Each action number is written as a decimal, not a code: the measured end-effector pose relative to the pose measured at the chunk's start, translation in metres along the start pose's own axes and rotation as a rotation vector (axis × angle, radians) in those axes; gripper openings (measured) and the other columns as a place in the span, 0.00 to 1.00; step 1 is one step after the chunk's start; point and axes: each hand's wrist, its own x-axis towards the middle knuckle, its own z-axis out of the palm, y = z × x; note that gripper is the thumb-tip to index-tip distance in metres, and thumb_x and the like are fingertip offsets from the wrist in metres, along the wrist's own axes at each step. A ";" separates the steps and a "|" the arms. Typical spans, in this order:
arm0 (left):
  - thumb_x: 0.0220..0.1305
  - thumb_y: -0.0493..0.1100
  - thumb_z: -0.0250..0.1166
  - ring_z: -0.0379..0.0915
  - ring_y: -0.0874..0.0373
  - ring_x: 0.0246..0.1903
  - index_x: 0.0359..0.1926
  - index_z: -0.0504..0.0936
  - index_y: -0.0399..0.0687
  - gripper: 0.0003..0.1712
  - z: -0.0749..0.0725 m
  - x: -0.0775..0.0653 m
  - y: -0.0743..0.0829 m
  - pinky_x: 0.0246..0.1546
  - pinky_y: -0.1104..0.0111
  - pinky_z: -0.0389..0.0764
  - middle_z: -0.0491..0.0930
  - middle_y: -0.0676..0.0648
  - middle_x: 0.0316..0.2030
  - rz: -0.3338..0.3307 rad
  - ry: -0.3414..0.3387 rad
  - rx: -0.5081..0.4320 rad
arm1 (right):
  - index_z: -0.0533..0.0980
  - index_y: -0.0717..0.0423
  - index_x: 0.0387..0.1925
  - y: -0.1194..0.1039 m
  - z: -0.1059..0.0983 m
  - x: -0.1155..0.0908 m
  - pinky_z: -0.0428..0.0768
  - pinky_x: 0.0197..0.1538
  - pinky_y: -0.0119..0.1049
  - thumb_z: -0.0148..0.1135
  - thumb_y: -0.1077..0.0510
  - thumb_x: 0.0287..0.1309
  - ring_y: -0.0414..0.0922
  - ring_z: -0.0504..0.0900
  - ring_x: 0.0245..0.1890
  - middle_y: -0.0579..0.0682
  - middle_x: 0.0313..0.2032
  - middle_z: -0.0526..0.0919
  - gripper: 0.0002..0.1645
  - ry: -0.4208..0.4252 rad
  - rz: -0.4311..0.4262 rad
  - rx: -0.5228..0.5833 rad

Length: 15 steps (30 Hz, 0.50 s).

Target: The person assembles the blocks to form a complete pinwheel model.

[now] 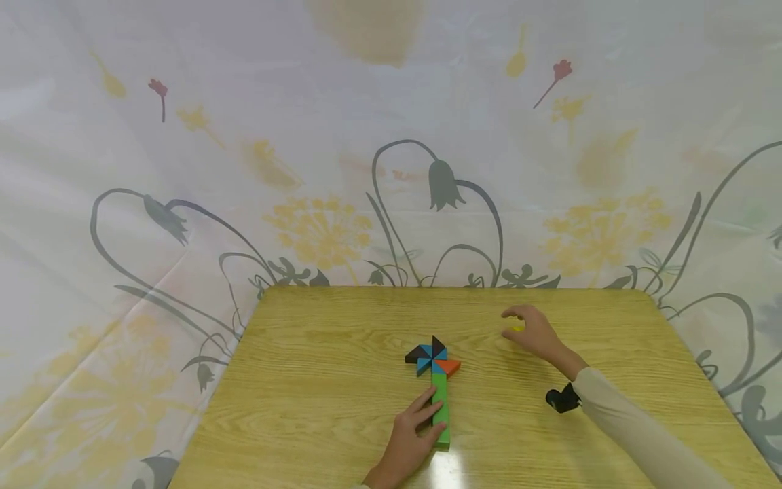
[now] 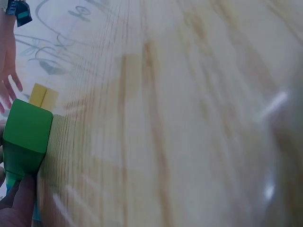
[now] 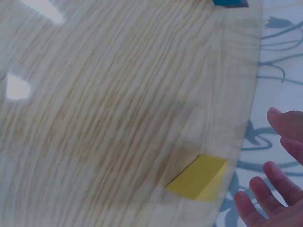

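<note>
A pinwheel shape of black, blue and orange wooden blocks [image 1: 432, 358] lies on the wooden table, joined to a long green block stem [image 1: 440, 407]. My left hand [image 1: 411, 435] rests against the stem's left side, its fingers touching the green pieces. In the left wrist view, the green end [image 2: 28, 130] shows close up with a thumb beside it. Over the back right of the table, my right hand [image 1: 531, 333] hovers with fingers spread and nothing held. A yellow block [image 3: 199, 177] lies on the table near its fingertips, apart from them; the head view mostly hides this block.
The wooden table [image 1: 318, 407] reaches back to a white cloth [image 1: 391, 224] printed with grey and yellow flowers. A black device [image 1: 563, 399] is at my right wrist. Bright reflections lie on the table's surface.
</note>
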 end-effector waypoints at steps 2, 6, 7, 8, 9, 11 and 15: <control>0.64 0.43 0.62 0.65 0.39 0.59 0.55 0.75 0.29 0.24 0.000 0.000 0.001 0.53 0.68 0.75 0.65 0.36 0.64 -0.003 -0.001 0.007 | 0.75 0.69 0.48 0.003 -0.003 -0.004 0.76 0.47 0.59 0.67 0.65 0.53 0.66 0.73 0.47 0.67 0.47 0.75 0.20 0.017 0.010 0.003; 0.63 0.40 0.63 0.66 0.37 0.58 0.55 0.75 0.27 0.23 -0.001 0.000 0.003 0.53 0.66 0.76 0.66 0.34 0.63 0.000 0.002 0.018 | 0.74 0.71 0.49 0.009 -0.007 -0.013 0.76 0.47 0.61 0.68 0.67 0.51 0.66 0.73 0.45 0.69 0.46 0.74 0.23 0.052 0.027 0.023; 0.63 0.39 0.64 0.66 0.36 0.58 0.54 0.75 0.27 0.23 0.000 0.000 0.003 0.53 0.65 0.76 0.66 0.33 0.62 0.006 0.005 0.022 | 0.74 0.71 0.49 0.011 -0.007 -0.015 0.76 0.47 0.61 0.68 0.68 0.50 0.66 0.73 0.45 0.70 0.45 0.73 0.23 0.059 0.038 0.029; 0.62 0.38 0.64 0.66 0.35 0.58 0.53 0.75 0.26 0.22 0.000 0.001 0.003 0.53 0.64 0.76 0.66 0.32 0.62 0.014 0.010 0.025 | 0.73 0.72 0.50 0.013 -0.007 -0.017 0.76 0.47 0.61 0.69 0.68 0.50 0.66 0.73 0.45 0.70 0.45 0.73 0.24 0.065 0.048 0.036; 0.61 0.36 0.64 0.66 0.34 0.57 0.53 0.75 0.24 0.22 0.001 0.001 0.002 0.52 0.63 0.77 0.66 0.31 0.61 0.022 0.014 0.029 | 0.73 0.72 0.50 0.015 -0.008 -0.019 0.76 0.47 0.61 0.69 0.68 0.49 0.66 0.73 0.44 0.71 0.45 0.73 0.25 0.070 0.059 0.041; 0.60 0.34 0.65 0.66 0.33 0.56 0.52 0.75 0.23 0.22 0.002 0.001 0.001 0.51 0.62 0.77 0.66 0.29 0.60 0.037 0.019 0.034 | 0.72 0.72 0.51 0.020 -0.007 -0.023 0.77 0.46 0.60 0.69 0.68 0.50 0.66 0.74 0.44 0.71 0.45 0.72 0.26 0.075 0.086 0.055; 0.61 0.33 0.64 0.67 0.33 0.56 0.52 0.74 0.21 0.22 0.002 0.000 0.001 0.51 0.65 0.78 0.65 0.27 0.60 0.035 0.010 0.021 | 0.71 0.73 0.53 0.026 -0.005 -0.032 0.78 0.44 0.60 0.67 0.69 0.50 0.66 0.74 0.43 0.72 0.46 0.71 0.27 0.094 0.138 0.097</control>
